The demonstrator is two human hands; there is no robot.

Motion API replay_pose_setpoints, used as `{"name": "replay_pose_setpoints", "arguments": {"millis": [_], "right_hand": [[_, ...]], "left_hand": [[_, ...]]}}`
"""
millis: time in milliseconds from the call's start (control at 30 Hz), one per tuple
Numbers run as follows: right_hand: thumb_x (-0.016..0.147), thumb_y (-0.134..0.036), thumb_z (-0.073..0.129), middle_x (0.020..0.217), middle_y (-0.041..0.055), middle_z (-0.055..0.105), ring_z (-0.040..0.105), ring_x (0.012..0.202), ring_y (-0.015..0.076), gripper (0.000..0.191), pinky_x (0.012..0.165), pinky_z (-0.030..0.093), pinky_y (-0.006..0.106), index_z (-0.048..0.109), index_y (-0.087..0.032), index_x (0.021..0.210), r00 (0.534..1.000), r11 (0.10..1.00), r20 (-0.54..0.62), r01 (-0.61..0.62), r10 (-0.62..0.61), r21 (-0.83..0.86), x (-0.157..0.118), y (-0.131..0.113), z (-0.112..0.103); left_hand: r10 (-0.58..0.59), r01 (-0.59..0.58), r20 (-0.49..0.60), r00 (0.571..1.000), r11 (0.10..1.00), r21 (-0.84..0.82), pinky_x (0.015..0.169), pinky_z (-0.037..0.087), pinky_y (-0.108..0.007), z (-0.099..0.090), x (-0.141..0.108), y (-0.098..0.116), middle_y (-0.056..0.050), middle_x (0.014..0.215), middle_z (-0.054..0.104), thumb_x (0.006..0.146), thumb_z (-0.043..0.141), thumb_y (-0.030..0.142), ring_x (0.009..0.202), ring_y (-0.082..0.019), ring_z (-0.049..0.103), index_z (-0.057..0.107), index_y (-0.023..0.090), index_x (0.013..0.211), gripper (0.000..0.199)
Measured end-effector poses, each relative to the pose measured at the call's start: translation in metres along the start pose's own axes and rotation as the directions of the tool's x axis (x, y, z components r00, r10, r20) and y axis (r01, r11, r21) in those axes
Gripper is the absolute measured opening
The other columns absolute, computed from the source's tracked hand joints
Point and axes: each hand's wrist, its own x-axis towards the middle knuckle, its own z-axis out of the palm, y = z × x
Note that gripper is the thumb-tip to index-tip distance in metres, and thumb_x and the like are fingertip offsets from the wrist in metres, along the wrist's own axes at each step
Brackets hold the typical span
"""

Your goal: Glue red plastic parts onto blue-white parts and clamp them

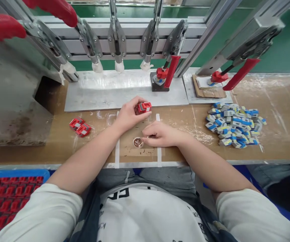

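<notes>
My left hand [131, 114] grips a red plastic part [144, 107] with a grey inset between thumb and fingers, over the middle of the bench. Closer to me, my right hand [158, 133] is closed in a pinch at the edge of a small round cup [138, 143] with something dark brown inside. A thin thing seems to be in that pinch, but the fingers hide most of it. To the left, two more red plastic parts [80, 127] lie side by side on the cardboard-covered bench [101, 134].
A pile of small white, blue and yellow blocks [235, 124] lies on the right. Toggle clamps [117, 40] line a metal frame at the back; one with a red handle [172, 71] presses on a part. A blue-rimmed tray [16, 173] of red parts stands at lower left.
</notes>
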Motion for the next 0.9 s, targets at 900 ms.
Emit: {"name": "replay_pose_setpoints", "arguments": {"millis": [900], "right_hand": [[0.097,-0.049,0.059,0.062,-0.0032,0.04,0.035,0.061,0.0127,0.046,0.062,0.031,0.028,0.042,-0.021,0.064,0.653,0.958,-0.707,-0.252,0.273,0.138,-0.004,0.025,-0.032]], "left_hand": [[-0.119,0.096,0.087,0.989,0.968,0.233,0.057,0.041,-0.025,-0.001,0.0,0.009,0.002,0.07,0.067,0.075,0.085,0.038,0.058,-0.012,0.053,0.078,0.02,0.105,0.036]]}}
